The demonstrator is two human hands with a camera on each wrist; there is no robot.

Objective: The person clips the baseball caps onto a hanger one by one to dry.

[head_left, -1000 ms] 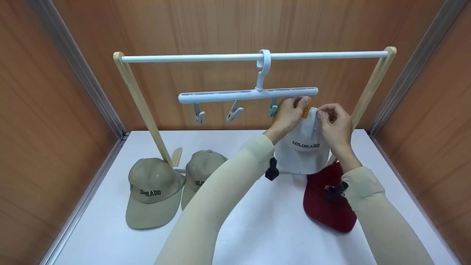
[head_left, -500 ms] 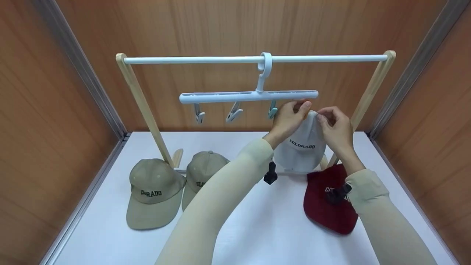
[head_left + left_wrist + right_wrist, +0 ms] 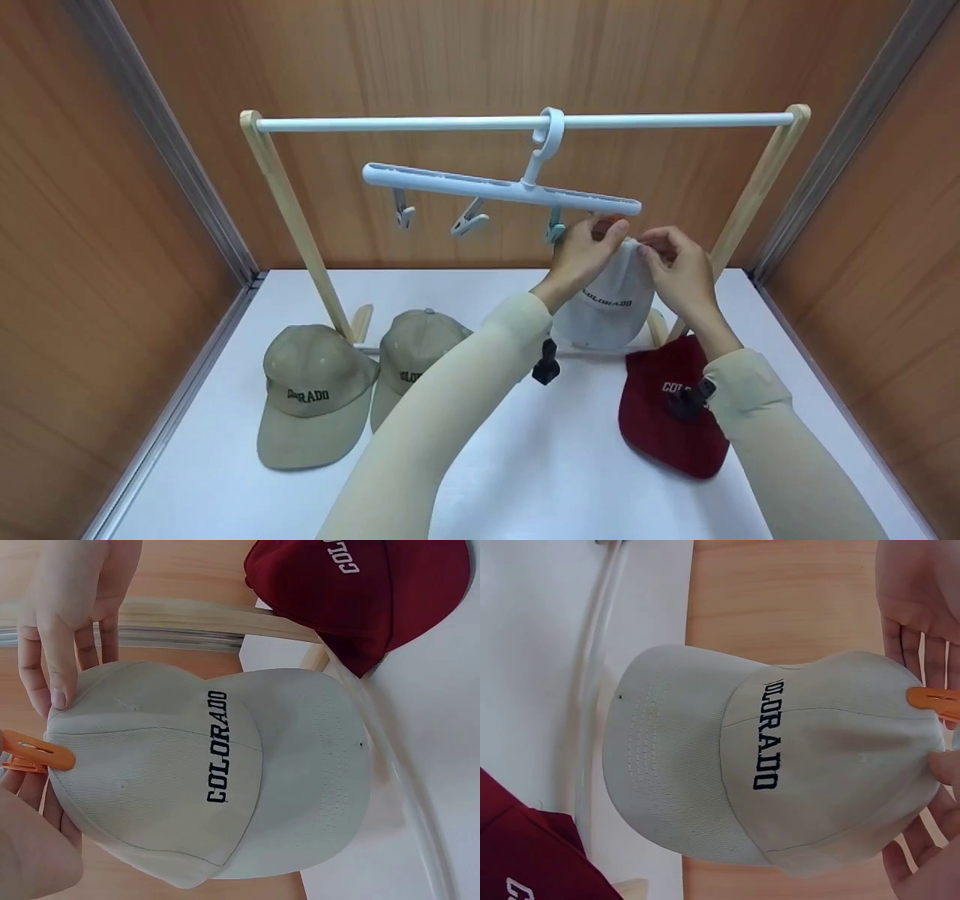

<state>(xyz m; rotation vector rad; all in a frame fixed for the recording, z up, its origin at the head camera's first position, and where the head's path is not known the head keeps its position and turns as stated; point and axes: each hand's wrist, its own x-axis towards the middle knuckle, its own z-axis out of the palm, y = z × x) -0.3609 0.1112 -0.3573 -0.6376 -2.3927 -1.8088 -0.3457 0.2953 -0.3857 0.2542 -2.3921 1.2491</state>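
A pale grey COLORADO cap [image 3: 604, 319] hangs between the two hands, brim downward, below the right end of a pale blue hanger [image 3: 465, 184]. At the cap's top edge, the left hand [image 3: 583, 259] grips an orange clip [image 3: 46, 755], whose jaws lie over the fabric; the head view hides this clip. Beside it, the right hand [image 3: 682, 274] pinches the cap's edge between thumb and fingers, as the right wrist view also shows near the clip [image 3: 932, 700]. A teal clip [image 3: 555, 226] hangs just left of the left hand.
The hanger hooks over a white rail [image 3: 405, 124] on wooden posts. Two grey clips [image 3: 470, 218] hang from its left half. Two olive caps [image 3: 311, 405] lie on the table [image 3: 525, 465] at left, a dark red cap [image 3: 664, 427] at right beneath the right forearm.
The hanger's right end has dipped and its left end has risen. Both hands and the pale cap have shifted slightly down and left. The orange clip, seen earlier, is hidden in the head view.
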